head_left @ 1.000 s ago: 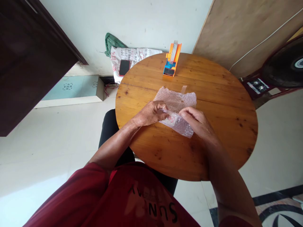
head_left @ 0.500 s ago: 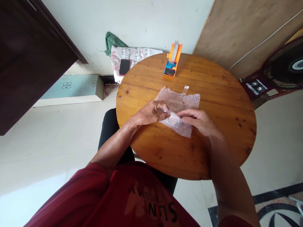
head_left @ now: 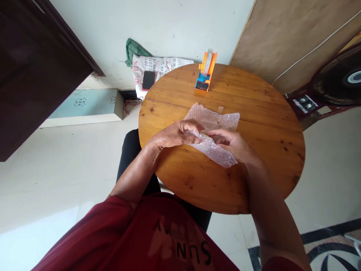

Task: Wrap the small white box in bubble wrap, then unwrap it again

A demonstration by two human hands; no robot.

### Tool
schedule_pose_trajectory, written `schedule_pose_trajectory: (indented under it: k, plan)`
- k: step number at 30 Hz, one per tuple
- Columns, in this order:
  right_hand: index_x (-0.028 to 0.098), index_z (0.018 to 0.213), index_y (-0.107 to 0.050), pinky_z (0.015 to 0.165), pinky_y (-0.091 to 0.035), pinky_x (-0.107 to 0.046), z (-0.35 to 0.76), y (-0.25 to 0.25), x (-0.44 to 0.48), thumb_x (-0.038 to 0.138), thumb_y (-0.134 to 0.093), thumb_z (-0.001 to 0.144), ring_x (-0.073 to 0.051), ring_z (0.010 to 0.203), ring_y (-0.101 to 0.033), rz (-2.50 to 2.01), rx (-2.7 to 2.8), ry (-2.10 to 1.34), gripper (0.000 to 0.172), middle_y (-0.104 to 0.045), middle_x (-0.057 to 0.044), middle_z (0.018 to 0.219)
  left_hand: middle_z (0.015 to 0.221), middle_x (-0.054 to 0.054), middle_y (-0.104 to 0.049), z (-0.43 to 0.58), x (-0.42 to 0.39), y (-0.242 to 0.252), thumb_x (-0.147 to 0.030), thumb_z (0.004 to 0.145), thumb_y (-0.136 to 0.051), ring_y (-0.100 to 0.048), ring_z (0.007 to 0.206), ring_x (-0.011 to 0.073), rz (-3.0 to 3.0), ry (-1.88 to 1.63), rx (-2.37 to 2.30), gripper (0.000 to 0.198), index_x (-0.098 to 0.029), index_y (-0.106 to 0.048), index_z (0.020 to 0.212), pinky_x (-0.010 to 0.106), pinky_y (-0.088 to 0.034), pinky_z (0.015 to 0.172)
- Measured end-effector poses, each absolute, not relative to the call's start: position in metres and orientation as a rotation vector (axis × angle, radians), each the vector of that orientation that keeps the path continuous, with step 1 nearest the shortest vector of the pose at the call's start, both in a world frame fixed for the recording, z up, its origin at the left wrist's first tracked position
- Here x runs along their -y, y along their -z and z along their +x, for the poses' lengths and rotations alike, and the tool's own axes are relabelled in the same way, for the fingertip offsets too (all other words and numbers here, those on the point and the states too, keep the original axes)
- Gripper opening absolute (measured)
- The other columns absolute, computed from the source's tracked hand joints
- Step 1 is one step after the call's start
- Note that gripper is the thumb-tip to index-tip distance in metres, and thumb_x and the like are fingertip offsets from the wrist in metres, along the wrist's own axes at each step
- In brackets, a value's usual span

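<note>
Round table of varnished brown wood (head_left: 270, 150), near a plain white wall (head_left: 180, 26) and a tan panel (head_left: 267, 37), above a pale tiled floor (head_left: 84, 162). Toward the far rim, upright orange-and-blue plastic tape dispenser (head_left: 207, 71). Beyond the far-left rim, white printed plastic bag (head_left: 163, 66) beneath a dark rectangular red-edged phone (head_left: 148, 80). On the tabletop's middle, translucent pinkish sheet of bubble wrap (head_left: 213, 118), far part spread, near part folded; short clear strip of tape (head_left: 220, 110) at its far edge. Left hand (head_left: 186, 133) reaching inward, thumb and fingers clamped on the fold. Right hand (head_left: 228, 141) opposite, fingers bent against the same fold; gripping or merely touching, impossible to tell.
</note>
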State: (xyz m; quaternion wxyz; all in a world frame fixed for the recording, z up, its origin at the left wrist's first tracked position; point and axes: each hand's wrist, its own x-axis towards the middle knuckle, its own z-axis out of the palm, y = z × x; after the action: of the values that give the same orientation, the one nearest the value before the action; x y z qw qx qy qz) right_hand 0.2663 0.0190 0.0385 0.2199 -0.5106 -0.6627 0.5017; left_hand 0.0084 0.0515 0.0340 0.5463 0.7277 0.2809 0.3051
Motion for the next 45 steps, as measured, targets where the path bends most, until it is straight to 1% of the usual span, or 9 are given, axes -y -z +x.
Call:
schedule_pose_trajectory:
  k: [4,11,17,22,27,31,34,39,45]
  plan:
    - [0.026,0.127,-0.067,0.062,-0.049,-0.031,0.253,-0.033,-0.01,0.034,-0.076,0.077,-0.017,0.067,-0.062,-1.376,1.942,-1.224,0.052,-0.07,0.0,0.082,0.114,0.007,-0.069,0.007,-0.053,-0.031,-0.034,0.077,-0.081,-0.065,0.106,0.0183,1.692,-0.706,-0.678,0.02,-0.015,-0.075,0.081,0.031,-0.048,0.095]
    - [0.024,0.122,-0.07,0.075,-0.053,-0.036,0.246,-0.031,-0.007,0.03,-0.071,0.082,-0.024,0.087,-0.069,-1.36,2.068,-0.978,0.041,-0.075,-0.005,0.101,0.113,0.007,-0.071,0.007,-0.053,-0.03,-0.03,0.077,-0.081,-0.065,0.101,0.0167,1.654,-0.702,-0.691,0.016,-0.016,-0.075,0.081,0.029,-0.049,0.091]
    - [0.027,0.126,-0.069,0.074,-0.053,-0.034,0.247,-0.026,-0.006,0.031,-0.067,0.087,-0.022,0.087,-0.069,-1.346,1.97,-1.06,0.039,-0.075,-0.004,0.104,0.11,0.007,-0.071,0.007,-0.052,-0.029,-0.029,0.08,-0.077,-0.065,0.098,0.0159,1.616,-0.692,-0.695,0.018,-0.016,-0.074,0.09,0.028,-0.049,0.088]
    - [0.028,0.133,-0.065,0.072,-0.054,-0.035,0.258,-0.038,-0.008,0.039,-0.069,0.086,-0.019,0.077,-0.067,-1.338,1.962,-1.189,0.048,-0.074,-0.003,0.102,0.092,0.004,-0.07,0.011,-0.049,-0.032,-0.031,0.082,-0.074,-0.06,0.078,0.0109,1.554,-0.66,-0.804,0.022,-0.014,-0.072,0.095,0.023,-0.046,0.071]
    - [0.027,0.126,-0.068,0.086,-0.053,-0.039,0.275,-0.058,-0.008,0.055,-0.054,0.094,-0.025,0.106,-0.068,-1.283,1.787,-1.318,0.044,-0.072,-0.007,0.124,0.082,0.001,-0.066,0.016,-0.048,-0.03,-0.032,0.082,-0.072,-0.055,0.071,0.009,1.542,-0.705,-0.84,0.02,-0.013,-0.07,0.09,0.022,-0.042,0.067]
    - [0.022,0.104,-0.071,0.069,-0.05,-0.033,0.269,-0.057,-0.01,0.046,-0.075,0.077,-0.021,0.082,-0.066,-1.38,1.856,-1.231,0.036,-0.074,-0.005,0.097,0.077,0.0,-0.063,0.018,-0.048,-0.028,-0.034,0.081,-0.071,-0.053,0.067,0.0084,1.563,-0.727,-0.859,0.021,-0.014,-0.067,0.083,0.022,-0.04,0.064]
    - [0.02,0.08,-0.066,0.056,-0.04,-0.029,0.26,-0.051,-0.012,0.041,-0.067,0.082,-0.014,0.06,-0.053,-1.467,1.862,-1.112,0.02,-0.063,0.0,0.07,0.076,0.0,-0.061,0.019,-0.048,-0.029,-0.033,0.08,-0.071,-0.052,0.067,0.0081,1.593,-0.751,-0.882,0.02,-0.013,-0.064,0.078,0.021,-0.039,0.063]
    - [0.02,0.075,-0.061,0.054,-0.034,-0.028,0.255,-0.047,-0.015,0.038,-0.059,0.085,-0.013,0.058,-0.046,-1.453,1.851,-1.026,0.021,-0.055,0.002,0.065,0.073,-0.002,-0.059,0.021,-0.049,-0.025,-0.031,0.078,-0.07,-0.05,0.065,0.008,1.618,-0.767,-0.935,0.018,-0.014,-0.062,0.077,0.021,-0.038,0.061]
    - [0.02,0.074,-0.061,0.057,-0.035,-0.028,0.256,-0.044,-0.016,0.037,-0.059,0.085,-0.014,0.062,-0.048,-1.442,1.89,-0.978,0.021,-0.057,0.001,0.067,0.072,-0.003,-0.056,0.023,-0.049,-0.024,-0.027,0.075,-0.07,-0.047,0.063,0.0069,1.573,-0.768,-0.932,0.016,-0.015,-0.059,0.08,0.02,-0.037,0.061]
